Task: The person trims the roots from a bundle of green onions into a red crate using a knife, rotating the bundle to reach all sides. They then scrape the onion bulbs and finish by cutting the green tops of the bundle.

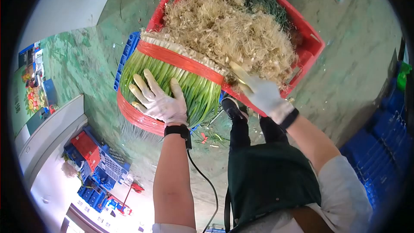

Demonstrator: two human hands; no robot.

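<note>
The green onion bundle (172,75), red-banded, is lying on a blue crate (128,49); the left hand (160,101) is pressing on it flat, fingers spread, while the right hand (267,97) is clenching a knife (239,75) at its root end. Trimming is seemingly nearing completion: cut roots (224,30) are heaping the red crate (315,45).

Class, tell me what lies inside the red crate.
The red crate holds a heap of pale stringy roots and some green leaves at its far side. Its floor is covered by them.

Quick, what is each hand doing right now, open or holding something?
Left hand: open, fingers spread flat on the scallion bundle.
Right hand: closed around what looks like a knife.
</note>
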